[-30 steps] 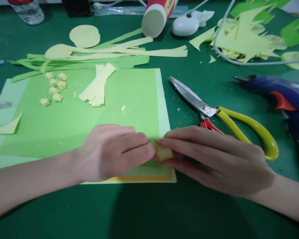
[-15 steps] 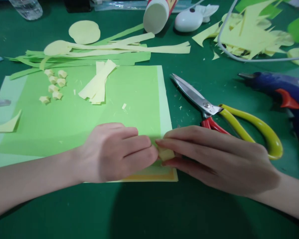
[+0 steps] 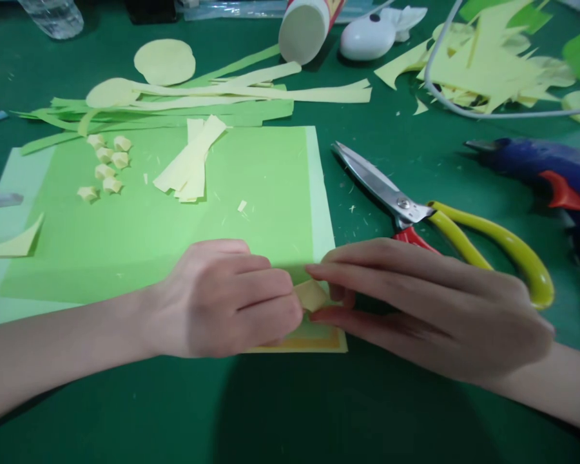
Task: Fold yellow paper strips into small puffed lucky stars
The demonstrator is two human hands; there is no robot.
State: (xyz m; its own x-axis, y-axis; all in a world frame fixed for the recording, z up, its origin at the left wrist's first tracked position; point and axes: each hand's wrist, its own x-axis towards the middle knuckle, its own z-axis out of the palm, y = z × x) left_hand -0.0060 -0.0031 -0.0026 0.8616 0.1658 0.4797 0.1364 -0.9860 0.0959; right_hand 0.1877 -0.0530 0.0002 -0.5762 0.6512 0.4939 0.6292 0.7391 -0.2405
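Observation:
A small folded piece of pale yellow paper (image 3: pixel 312 295) shows between my two hands, over the right edge of the green sheet (image 3: pixel 265 167). My left hand (image 3: pixel 244 299) is curled closed on its left end, and the fingers hide that part. From the right, my right hand (image 3: pixel 430 296) pinches it between the thumb and fingertips. Several small folded paper stars (image 3: pixel 104 154) lie on the green sheet at the left. Crossed yellow paper strips (image 3: pixel 193 158) rest near the sheet's top middle.
Scissors (image 3: pixel 406 209) with yellow and red handles lie just beyond my right hand. A blue glue gun (image 3: pixel 536 164) is at the far right. Long paper strips (image 3: pixel 212 106) stretch behind the sheet. Yellow scraps (image 3: pixel 488 67), a white cord and a tipped paper cup (image 3: pixel 303 32) are at the back.
My right fingers have lifted and opened slightly around the folded paper, and more of the paper shows. My left fist has shifted slightly left.

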